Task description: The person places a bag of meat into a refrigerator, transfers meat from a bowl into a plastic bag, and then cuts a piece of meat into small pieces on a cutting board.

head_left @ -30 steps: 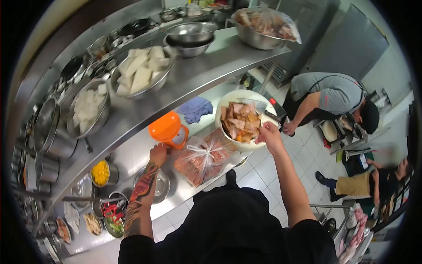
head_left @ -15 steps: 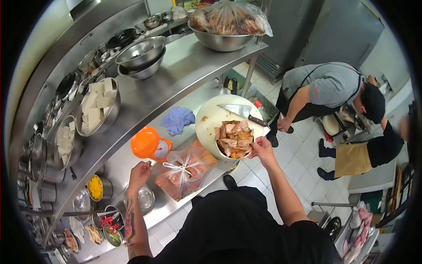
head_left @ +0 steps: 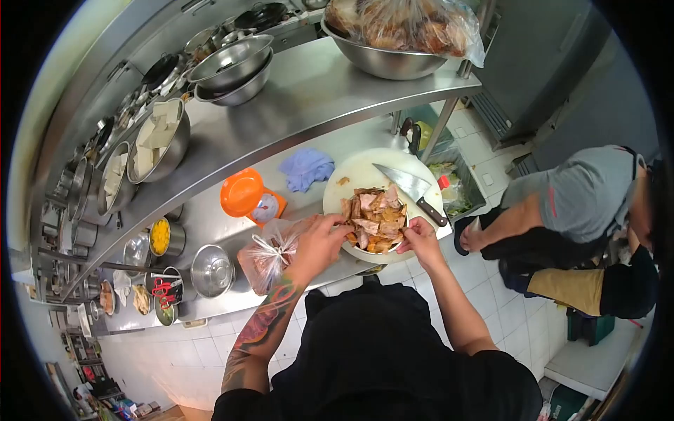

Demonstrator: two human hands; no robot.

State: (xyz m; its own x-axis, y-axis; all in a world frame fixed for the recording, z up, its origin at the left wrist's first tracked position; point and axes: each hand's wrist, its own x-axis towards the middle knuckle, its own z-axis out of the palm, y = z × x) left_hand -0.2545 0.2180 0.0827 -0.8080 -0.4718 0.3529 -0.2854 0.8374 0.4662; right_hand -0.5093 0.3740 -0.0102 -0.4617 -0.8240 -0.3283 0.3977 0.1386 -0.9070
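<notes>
One round white cutting board [head_left: 358, 172] on the counter [head_left: 210, 231], right of centre. One cleaver [head_left: 409, 188] lying on it. One bowl of chopped roast meat [head_left: 372, 219], with two hands at its rim: left hand [head_left: 321, 242], right hand [head_left: 419, 236]. One knotted plastic bag of meat [head_left: 270, 254], left of the bowl. One orange kitchen scale [head_left: 247, 197]. One blue cloth [head_left: 306, 169]. Two nested empty steel bowls [head_left: 235, 67] on the shelf [head_left: 309, 98], upper centre. One large steel bowl of bagged meat [head_left: 400, 35], top right. Two other people [head_left: 583, 203], far right.
</notes>
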